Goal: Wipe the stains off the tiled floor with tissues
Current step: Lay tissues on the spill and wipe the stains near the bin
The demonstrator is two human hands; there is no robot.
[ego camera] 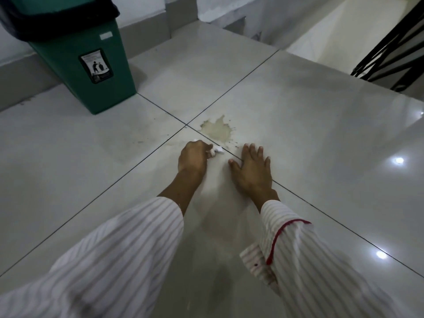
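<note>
Fingers of the left hand point(192, 158) curl tight around a crumpled white tissue point(217, 150), holding it down on the glossy pale grey tiled floor point(321, 125) just short of a beige, splash-edged stain point(218, 130) that lies beside the crossing of two dark grout lines. Just to the right of it, the right hand point(252, 167) rests flat on the tiles with its fingers spread and straight, holding nothing. Both arms wear white sleeves with thin red stripes, and a dark green plastic bin point(85, 63) with a black liner stands well apart at the far left.
</note>
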